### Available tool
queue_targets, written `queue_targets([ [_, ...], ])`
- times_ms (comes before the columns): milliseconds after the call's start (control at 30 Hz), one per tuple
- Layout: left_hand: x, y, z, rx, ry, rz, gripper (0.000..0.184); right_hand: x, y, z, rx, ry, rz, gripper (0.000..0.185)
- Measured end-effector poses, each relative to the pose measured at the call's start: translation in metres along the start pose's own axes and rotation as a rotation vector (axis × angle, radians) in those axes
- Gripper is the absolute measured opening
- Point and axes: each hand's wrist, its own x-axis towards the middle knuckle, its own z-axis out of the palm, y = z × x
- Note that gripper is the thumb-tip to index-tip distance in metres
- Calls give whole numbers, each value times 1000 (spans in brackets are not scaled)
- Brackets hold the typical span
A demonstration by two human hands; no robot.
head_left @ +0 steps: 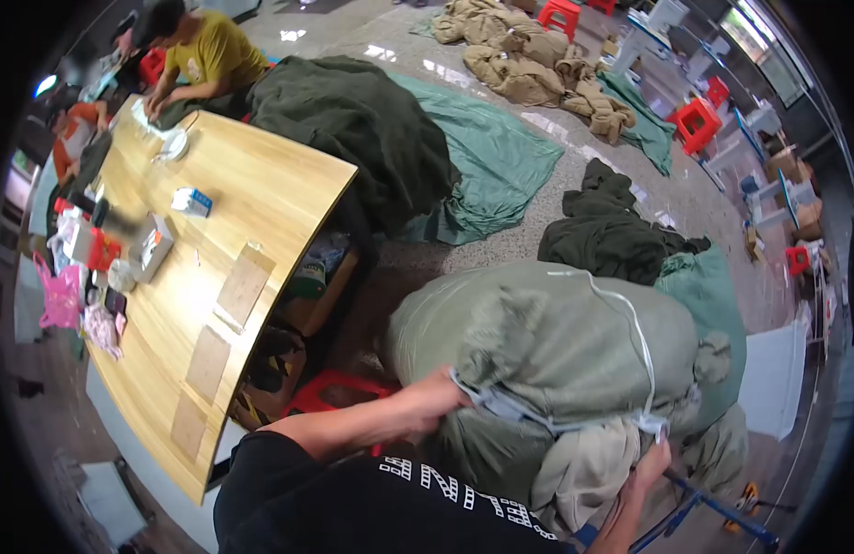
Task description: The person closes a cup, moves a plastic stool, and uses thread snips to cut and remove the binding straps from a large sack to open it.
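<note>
A big, stuffed grey-green sack (575, 323) lies in front of me, with a gathered tuft of its fabric standing up near the left end. Across its near side runs a grey cloth strip (514, 406). My left hand (434, 395) is closed around the strip's left end. At the right end, my right hand (653, 459) pinches just below the knot of a white cord (641, 337), which trails up over the sack. Beige cloth (588, 462) bulges out below the strip, between my two hands.
A wooden table (288, 175) stands at left, a red stool (339, 392) beside its edge. Two people sit at its far end; one wears a yellow shirt (214, 55). Dark garments (353, 129), a green sheet (491, 138), another green sack (727, 323) and blue metal bars (690, 508) lie around.
</note>
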Motion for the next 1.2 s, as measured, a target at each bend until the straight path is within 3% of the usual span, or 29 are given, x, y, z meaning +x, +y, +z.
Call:
queue_targets([
  [133, -17, 48, -16, -150, 132, 238, 19, -15, -53, 42, 235, -73, -107, 27],
  [300, -7, 87, -54, -148, 370, 539, 31, -27, -123, 99, 178, -245, -262, 33],
  [400, 25, 99, -116, 169, 575, 800, 30, -16, -131, 163, 320, -306, -501, 35],
  [433, 30, 100, -126, 301, 714, 879, 28, -12, -140, 180, 174, -321, -546, 35],
  [533, 32, 82, -152, 403, 727, 754, 27, -9, -162, 238, 143, -244, -678, 37],
  [567, 20, 77, -126, 539, 658, 719, 33, -9, -166, 256, 105, -205, -708, 37],
  [633, 42, 48, -129, 956, 765, 799, 42, -4, -176, 283, 17, -221, -677, 33],
  [700, 76, 45, -153, 1023, 805, 748, 47, 2, -181, 299, -76, -210, -686, 33],
  [767, 98, 55, -152, 944, 879, 942, 45, 8, -182, 308, -128, -227, -695, 33],
  [967, 130, 66, -134, 1087, 1216, 1003, 36, 29, -184, 325, -197, -218, -699, 35],
  [1200, 144, 60, -149, 1266, 1468, 778, 38, 38, -178, 313, -9, -337, -615, 34],
])
